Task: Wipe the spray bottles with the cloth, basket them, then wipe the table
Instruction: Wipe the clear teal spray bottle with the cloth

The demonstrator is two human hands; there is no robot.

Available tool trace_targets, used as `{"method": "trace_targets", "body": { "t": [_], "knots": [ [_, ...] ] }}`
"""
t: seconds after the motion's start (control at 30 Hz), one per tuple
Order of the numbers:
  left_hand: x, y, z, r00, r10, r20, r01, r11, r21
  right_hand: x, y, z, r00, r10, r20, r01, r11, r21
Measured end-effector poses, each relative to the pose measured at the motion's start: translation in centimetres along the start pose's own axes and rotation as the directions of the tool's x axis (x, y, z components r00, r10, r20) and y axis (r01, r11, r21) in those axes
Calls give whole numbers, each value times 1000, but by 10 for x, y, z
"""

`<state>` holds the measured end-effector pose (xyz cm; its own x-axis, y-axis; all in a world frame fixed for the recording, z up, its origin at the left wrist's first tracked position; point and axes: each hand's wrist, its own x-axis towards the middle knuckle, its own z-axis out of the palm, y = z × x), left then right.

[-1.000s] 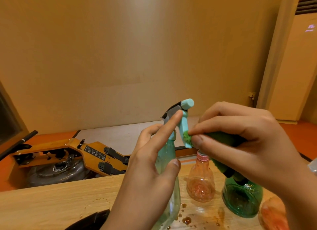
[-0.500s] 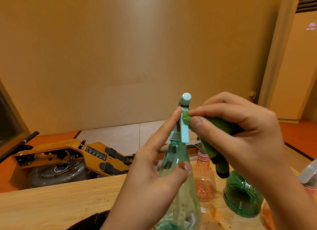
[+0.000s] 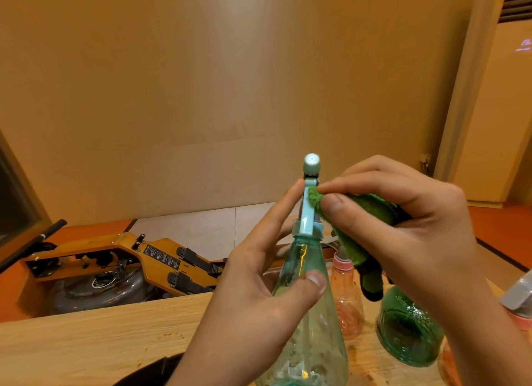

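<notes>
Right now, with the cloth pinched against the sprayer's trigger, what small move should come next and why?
Probably slide the green cloth down the pale blue trigger toward the collar: the right hand presses it near the top, while the left hand steadies the clear bottle.

You face a plain tan wall (image 3: pixel 201 83) that fills most of what you see. The light is warm and yellow. On your right stands a tall cream air unit (image 3: pixel 501 112) with a dark vent on top. The floor (image 3: pixel 501 227) is orange, with a pale grey patch (image 3: pixel 201 230) by the wall. On the floor at your left lies a wooden rowing machine (image 3: pixel 121 264) with a round tank. At the far left edge is a dark window (image 3: pixel 11 201). Close to you is a light wood surface (image 3: pixel 86 336).
</notes>
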<state>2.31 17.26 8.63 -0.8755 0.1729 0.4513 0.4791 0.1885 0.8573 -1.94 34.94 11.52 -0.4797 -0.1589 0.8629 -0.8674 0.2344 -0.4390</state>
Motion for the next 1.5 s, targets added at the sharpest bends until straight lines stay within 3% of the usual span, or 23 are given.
{"method": "trace_targets", "body": {
  "t": [0.33,0.67,1.07,1.5],
  "knots": [
    [-2,1,0,999,31,24,-29,996,-81,1,5,0,991,102,-90,-98,994,54],
    [-3,4,1,999,39,6,-38,996,-76,1,4,2,990,113,-80,-106,991,79],
    [-4,1,3,999,-6,49,13,987,-159,-2,-9,7,997,-72,-3,71,993,-99],
    [-5,3,1,998,-10,66,33,934,-356,-1,-6,4,1000,-22,-12,20,993,-115]
  ]
}}
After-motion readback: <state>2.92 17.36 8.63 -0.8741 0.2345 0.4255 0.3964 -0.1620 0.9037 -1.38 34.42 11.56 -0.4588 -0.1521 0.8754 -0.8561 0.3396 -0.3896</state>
